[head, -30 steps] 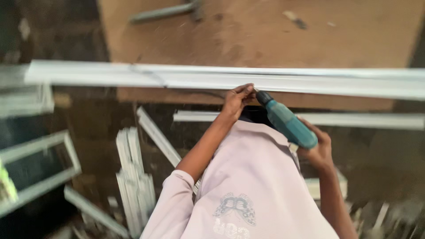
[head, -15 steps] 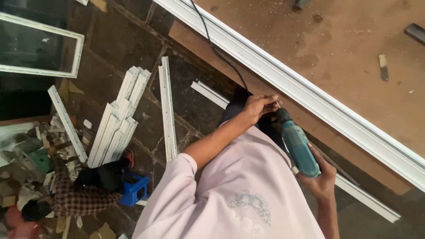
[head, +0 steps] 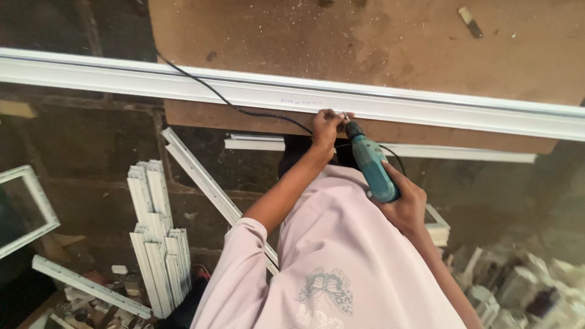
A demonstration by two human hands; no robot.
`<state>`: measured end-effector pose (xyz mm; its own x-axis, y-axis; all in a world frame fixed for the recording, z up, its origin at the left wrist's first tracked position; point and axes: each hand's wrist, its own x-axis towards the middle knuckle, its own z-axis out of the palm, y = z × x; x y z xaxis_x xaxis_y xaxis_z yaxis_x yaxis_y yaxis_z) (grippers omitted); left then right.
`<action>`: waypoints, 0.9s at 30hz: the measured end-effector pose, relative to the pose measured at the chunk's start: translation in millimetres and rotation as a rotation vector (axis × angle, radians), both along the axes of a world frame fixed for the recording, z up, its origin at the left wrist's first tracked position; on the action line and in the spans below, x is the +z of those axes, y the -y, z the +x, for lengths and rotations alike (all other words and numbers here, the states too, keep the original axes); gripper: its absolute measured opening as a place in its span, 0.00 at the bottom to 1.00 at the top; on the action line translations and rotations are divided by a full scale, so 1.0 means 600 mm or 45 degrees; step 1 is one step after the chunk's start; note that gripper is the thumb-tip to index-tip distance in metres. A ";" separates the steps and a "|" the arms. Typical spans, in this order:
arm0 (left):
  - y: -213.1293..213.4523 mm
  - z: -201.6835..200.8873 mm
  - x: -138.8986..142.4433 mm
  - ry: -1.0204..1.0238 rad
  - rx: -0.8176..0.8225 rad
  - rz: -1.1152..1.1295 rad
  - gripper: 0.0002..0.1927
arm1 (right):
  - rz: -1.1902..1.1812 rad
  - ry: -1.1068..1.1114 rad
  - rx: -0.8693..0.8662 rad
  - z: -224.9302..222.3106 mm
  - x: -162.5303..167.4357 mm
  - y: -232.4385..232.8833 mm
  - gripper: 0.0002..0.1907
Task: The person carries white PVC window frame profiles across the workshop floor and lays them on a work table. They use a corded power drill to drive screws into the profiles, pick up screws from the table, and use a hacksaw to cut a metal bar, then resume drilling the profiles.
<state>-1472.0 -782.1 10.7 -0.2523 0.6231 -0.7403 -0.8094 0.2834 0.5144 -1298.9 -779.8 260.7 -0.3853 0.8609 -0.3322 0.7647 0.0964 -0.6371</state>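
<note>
A long white plastic window profile (head: 183, 82) lies along the near edge of a brown worktable (head: 378, 42). My right hand (head: 405, 204) grips a teal corded drill (head: 373, 163), its tip against the profile's near face. My left hand (head: 328, 127) pinches something small at the drill tip, pressed to the profile; what it is I cannot tell. The drill's black cord (head: 225, 100) runs left over the profile. My pink shirt fills the lower middle.
On the dark floor lie a stack of short white profiles (head: 155, 244), a long diagonal strip (head: 207, 186), a white window frame (head: 24, 210) at the left and more offcuts at the lower right. A second profile (head: 463, 152) lies under the table edge.
The view swung so the profile now runs nearly level across the frame. Both hands stay at the drill tip on the profile; a person seen at the lower left has left the frame.
</note>
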 end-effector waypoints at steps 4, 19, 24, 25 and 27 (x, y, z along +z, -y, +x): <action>-0.001 -0.034 -0.033 0.067 -0.063 0.008 0.07 | -0.045 0.010 -0.093 -0.075 0.005 0.012 0.39; -0.023 -0.081 -0.029 0.268 -0.290 -0.164 0.09 | -0.196 0.253 -0.239 -0.200 0.052 -0.028 0.38; -0.016 -0.084 -0.028 0.278 -0.273 -0.084 0.11 | -0.165 0.332 -0.185 -0.210 0.052 -0.015 0.38; -0.016 -0.085 -0.030 0.251 -0.288 -0.081 0.10 | -0.146 0.327 -0.176 -0.212 0.050 -0.012 0.38; -0.017 -0.087 -0.034 0.201 -0.320 -0.076 0.10 | -0.110 0.322 -0.160 -0.214 0.047 -0.004 0.39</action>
<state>-1524.1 -772.1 -9.4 0.0256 0.6058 -0.7952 -0.7788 0.5108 0.3641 -1427.2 -777.5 288.8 -0.1734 0.8611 -0.4780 0.9027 -0.0551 -0.4266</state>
